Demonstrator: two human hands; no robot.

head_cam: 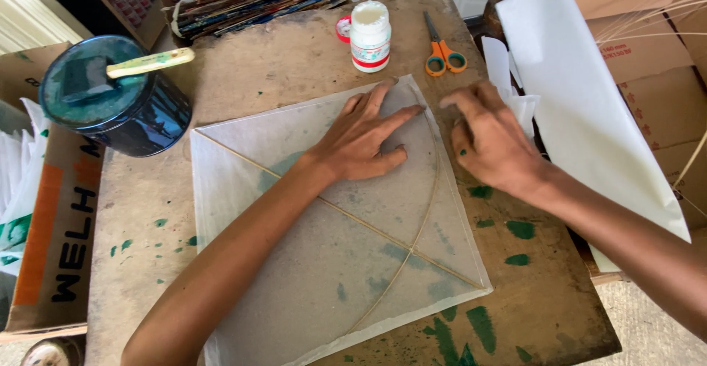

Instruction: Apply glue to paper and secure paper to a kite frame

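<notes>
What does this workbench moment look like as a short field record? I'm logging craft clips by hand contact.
left hand: flat on the translucent paper kite
right hand: fingers at the kite's right edge
kite frame: thin sticks crossing under the paper
surface: worn wooden table with green paint spots
behind: white glue bottle, orange scissors
left: dark tin with a brush across it
right: white paper sheet
</notes>
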